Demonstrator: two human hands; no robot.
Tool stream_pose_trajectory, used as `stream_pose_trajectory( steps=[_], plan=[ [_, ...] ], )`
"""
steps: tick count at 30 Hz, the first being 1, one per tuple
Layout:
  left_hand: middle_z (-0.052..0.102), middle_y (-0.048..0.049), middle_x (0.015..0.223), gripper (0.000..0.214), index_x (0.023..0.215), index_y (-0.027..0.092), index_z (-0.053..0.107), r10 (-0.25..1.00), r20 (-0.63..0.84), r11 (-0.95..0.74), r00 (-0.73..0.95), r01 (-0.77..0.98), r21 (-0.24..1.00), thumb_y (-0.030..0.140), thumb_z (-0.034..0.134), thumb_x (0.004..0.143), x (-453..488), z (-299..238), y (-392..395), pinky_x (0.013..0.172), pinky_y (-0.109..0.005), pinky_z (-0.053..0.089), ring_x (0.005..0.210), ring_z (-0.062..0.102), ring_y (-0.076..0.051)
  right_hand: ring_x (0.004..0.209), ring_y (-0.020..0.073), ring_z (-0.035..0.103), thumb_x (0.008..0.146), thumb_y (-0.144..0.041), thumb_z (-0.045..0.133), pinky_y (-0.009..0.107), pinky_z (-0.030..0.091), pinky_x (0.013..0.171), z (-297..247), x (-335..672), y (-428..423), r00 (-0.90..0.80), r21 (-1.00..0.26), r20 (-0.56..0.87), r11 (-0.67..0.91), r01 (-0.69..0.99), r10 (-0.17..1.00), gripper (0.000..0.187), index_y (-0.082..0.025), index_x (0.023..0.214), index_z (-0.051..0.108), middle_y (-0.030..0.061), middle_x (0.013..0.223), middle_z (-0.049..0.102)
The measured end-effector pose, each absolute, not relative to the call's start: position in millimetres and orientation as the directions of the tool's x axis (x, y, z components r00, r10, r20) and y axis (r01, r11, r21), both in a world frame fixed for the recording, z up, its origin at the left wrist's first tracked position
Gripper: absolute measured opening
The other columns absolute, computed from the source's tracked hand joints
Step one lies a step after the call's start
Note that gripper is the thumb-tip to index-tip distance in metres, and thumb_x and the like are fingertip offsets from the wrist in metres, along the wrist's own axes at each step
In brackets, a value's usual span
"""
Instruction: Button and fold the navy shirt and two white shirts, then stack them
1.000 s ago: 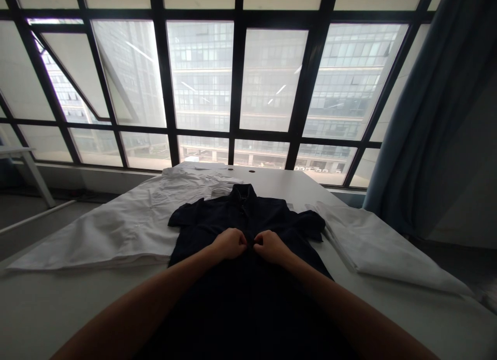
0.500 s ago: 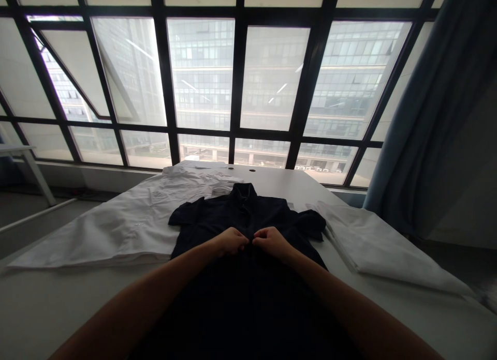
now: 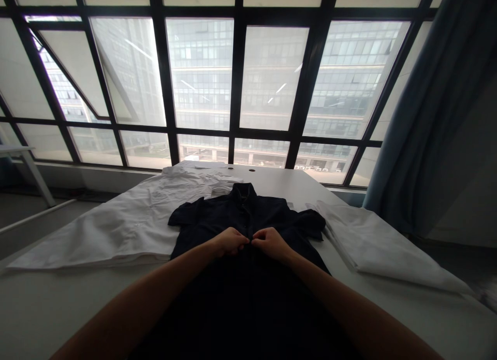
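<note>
Dark short-sleeved shirt (image 3: 248, 303) lies flat on the worktop (image 3: 272, 181), collar away, its front facing up within reach. The left hand (image 3: 232, 242) and right hand (image 3: 272, 244) meet at the button line, each grip closed, pinching the shirt's front edges. White folded cloth (image 3: 116, 230) lies beside it.

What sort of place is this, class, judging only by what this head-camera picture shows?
Probably a workroom in an office-type building: a long white table holding a dark navy short-sleeved shirt and white garments, tall black-framed windows facing a glass office block, and a blue-grey curtain.
</note>
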State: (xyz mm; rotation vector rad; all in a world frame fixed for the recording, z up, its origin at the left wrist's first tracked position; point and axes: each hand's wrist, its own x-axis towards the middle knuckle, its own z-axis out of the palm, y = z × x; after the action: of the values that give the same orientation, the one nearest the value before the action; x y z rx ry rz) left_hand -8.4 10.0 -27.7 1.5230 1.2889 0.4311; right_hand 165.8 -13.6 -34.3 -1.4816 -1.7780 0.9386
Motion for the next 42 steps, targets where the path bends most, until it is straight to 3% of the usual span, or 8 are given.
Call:
stream_pose_trajectory(
  steps=[7,11,15,25,32,37,42],
  plan=[
    [0.042,0.0069,0.043,0.029,0.056,0.016,0.050,0.895,-0.287,0.101,0.342,0.471,0.876,0.026,0.058,0.082,-4,-33,10,0.036,-0.022,0.018,0.031,0.032,-0.005,0.042,0.0067,0.040,0.069,-0.014,0.062,0.019,0.028,0.042,-33,163,-14,-0.082,-0.920,-0.114,-0.075,0.386,0.990,0.008,-0.013,0.075,0.067,-0.0070,0.046,0.048],
    [0.044,0.0070,0.047,0.025,0.058,0.016,0.051,0.909,-0.217,0.037,0.356,0.451,0.892,0.022,0.054,0.082,-2,-40,11,0.035,-0.021,0.021,0.032,0.034,-0.005,0.040,0.0059,0.040,0.070,-0.014,0.060,0.019,0.028,0.040,-32,163,-12,-0.100,-0.951,-0.173,-0.140,0.277,0.980,0.004,-0.013,0.067,0.063,-0.0052,0.049,0.052],
    [0.045,0.0072,0.047,0.023,0.060,0.016,0.053,0.903,-0.200,0.012,0.380,0.444,0.896,0.025,0.056,0.081,-4,-44,13,0.035,-0.021,0.021,0.032,0.035,-0.005,0.038,0.0053,0.039,0.072,-0.013,0.054,0.020,0.026,0.037,-33,165,-10,-0.131,-0.965,-0.179,-0.148,0.216,0.975,0.013,-0.013,0.061,0.060,-0.0029,0.051,0.056],
    [0.049,0.0056,0.051,0.021,0.064,0.015,0.057,0.875,-0.208,-0.026,0.437,0.472,0.881,0.028,0.056,0.080,-8,-46,17,0.036,-0.021,0.021,0.034,0.038,-0.006,0.039,0.0047,0.042,0.073,-0.010,0.060,0.018,0.028,0.038,-29,164,-14,-0.151,-0.963,-0.162,-0.123,0.239,0.975,0.004,-0.012,0.072,0.064,-0.0044,0.053,0.057],
    [0.050,0.0054,0.052,0.020,0.065,0.015,0.058,0.882,-0.210,-0.021,0.422,0.480,0.877,0.028,0.057,0.080,-7,-46,17,0.036,-0.020,0.022,0.034,0.039,-0.006,0.039,0.0052,0.045,0.069,-0.004,0.055,0.017,0.030,0.037,-31,165,-13,-0.160,-0.951,-0.169,-0.118,0.287,0.972,0.013,-0.013,0.075,0.063,-0.0051,0.053,0.058],
    [0.052,0.0046,0.053,0.020,0.065,0.015,0.059,0.881,-0.217,-0.010,0.421,0.475,0.880,0.026,0.055,0.081,-7,-47,18,0.035,-0.021,0.022,0.034,0.039,-0.006,0.040,0.0050,0.047,0.071,-0.006,0.057,0.017,0.032,0.036,-31,166,-15,-0.198,-0.933,-0.116,-0.038,0.359,0.973,0.011,-0.014,0.078,0.062,-0.0062,0.056,0.058],
    [0.051,0.0052,0.052,0.021,0.064,0.015,0.058,0.876,-0.223,-0.009,0.427,0.477,0.879,0.025,0.055,0.082,-7,-46,18,0.035,-0.020,0.022,0.033,0.039,-0.005,0.040,0.0050,0.048,0.072,-0.006,0.058,0.016,0.034,0.037,-31,166,-14,-0.198,-0.927,-0.139,-0.058,0.369,0.970,0.009,-0.014,0.076,0.061,-0.0060,0.055,0.058]
  ],
)
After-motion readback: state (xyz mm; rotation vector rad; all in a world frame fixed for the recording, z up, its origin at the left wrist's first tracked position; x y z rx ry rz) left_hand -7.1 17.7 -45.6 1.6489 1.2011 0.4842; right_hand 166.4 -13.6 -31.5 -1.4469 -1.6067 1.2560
